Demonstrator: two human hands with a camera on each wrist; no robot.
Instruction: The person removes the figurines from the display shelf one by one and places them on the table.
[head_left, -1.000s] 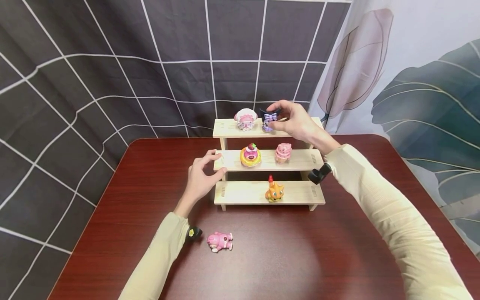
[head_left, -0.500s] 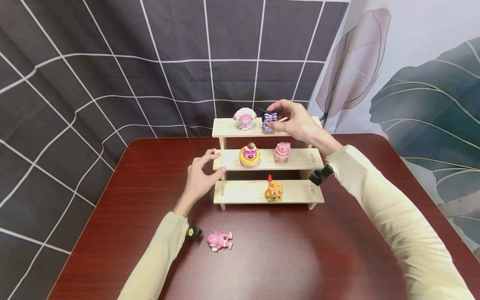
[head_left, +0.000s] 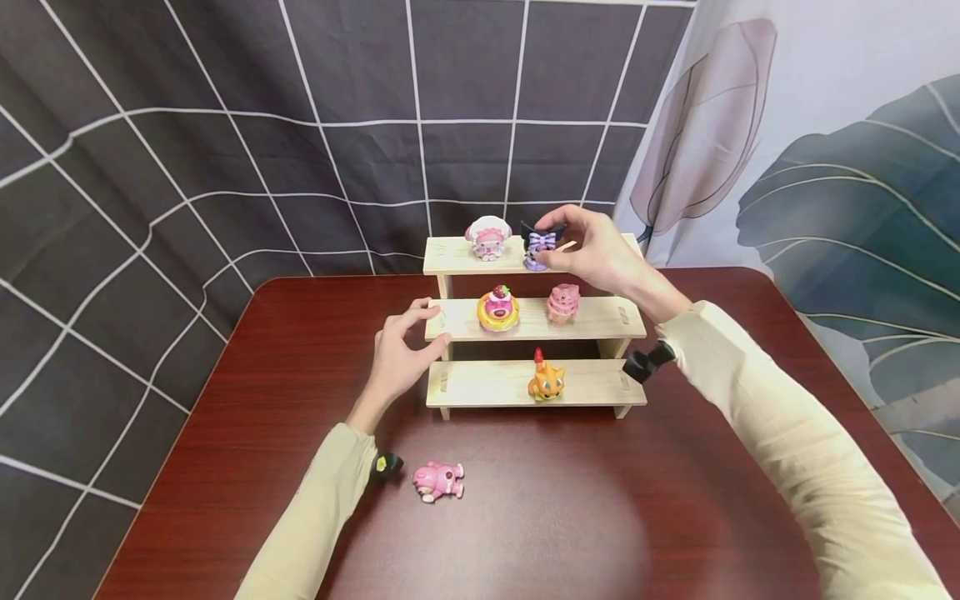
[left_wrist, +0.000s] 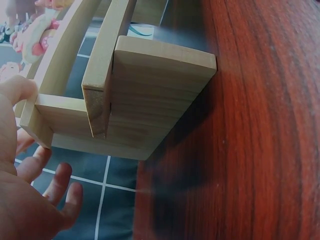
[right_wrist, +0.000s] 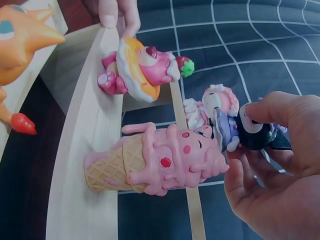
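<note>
A three-step wooden shelf [head_left: 480,392] stands on the table. My right hand [head_left: 596,250] pinches a black and purple figure [head_left: 538,243] at the top step, right of a white-hooded pink figure [head_left: 488,238]. In the right wrist view, thumb and fingers of the right hand [right_wrist: 280,150] are round the dark figure [right_wrist: 255,131]; whether its base touches the board cannot be told. My left hand [head_left: 402,348] grips the left end of the middle step; in the left wrist view, thumb and fingertips of the left hand [left_wrist: 30,170] touch the board's end.
The middle step bears a figure in a yellow ring [head_left: 498,309] and a pink ice-cream figure [head_left: 562,303]. An orange figure [head_left: 547,382] sits on the bottom step. A pink bear figure [head_left: 438,482] lies on the table [head_left: 540,517] in front. A dark checked curtain [head_left: 360,158] hangs behind.
My right hand has shifted slightly down and toward me with the black and purple figure, which is a little lower in view. The left hand stays at the shelf's end.
</note>
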